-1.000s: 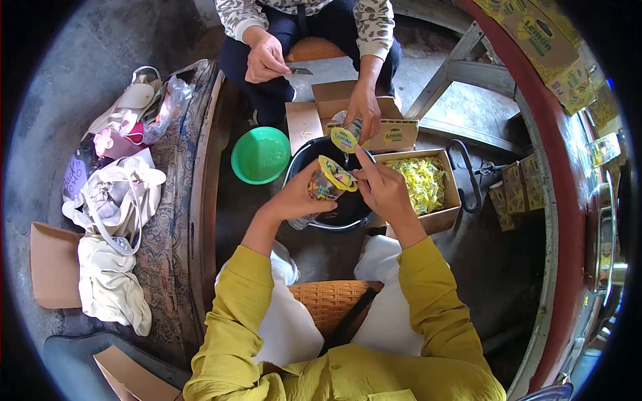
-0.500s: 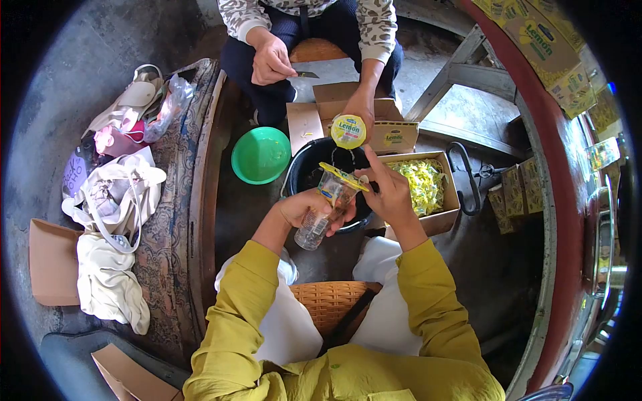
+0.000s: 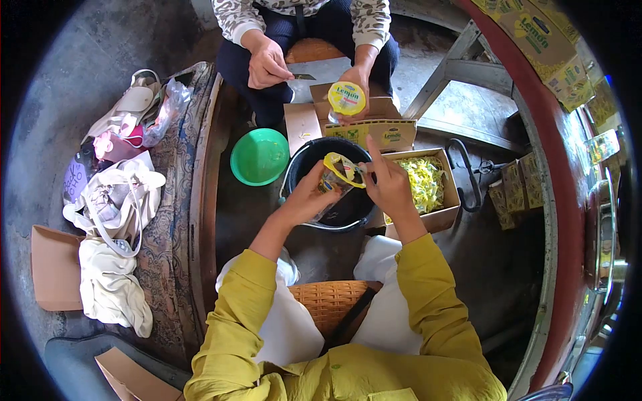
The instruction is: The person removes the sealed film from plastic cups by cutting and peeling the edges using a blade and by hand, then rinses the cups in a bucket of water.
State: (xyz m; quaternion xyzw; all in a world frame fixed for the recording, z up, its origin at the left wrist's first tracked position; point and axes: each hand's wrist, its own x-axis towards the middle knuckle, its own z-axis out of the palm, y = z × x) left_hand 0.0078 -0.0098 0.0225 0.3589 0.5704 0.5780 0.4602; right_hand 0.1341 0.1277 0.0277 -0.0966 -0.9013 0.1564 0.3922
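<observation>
My left hand is wrapped round a clear plastic cup, tilted above the black bucket. A yellow-edged film lid on the cup's mouth looks partly lifted. At the right edge of that lid, my right hand pinches with thumb and bent fingers, its index finger pointing up. Across from me, another person's hand holds a cup with a yellow lemon-print lid. Their other hand grips a small blade.
A green basin stands left of the bucket. On the right, a cardboard box holds yellow-white strips. An open lemon carton lies behind the bucket. Bags rest on a patterned bench at left.
The cup in my left hand has moved up and tipped forward over the bucket, its lid more lifted. The other person's lemon-lidded cup has drawn back toward them.
</observation>
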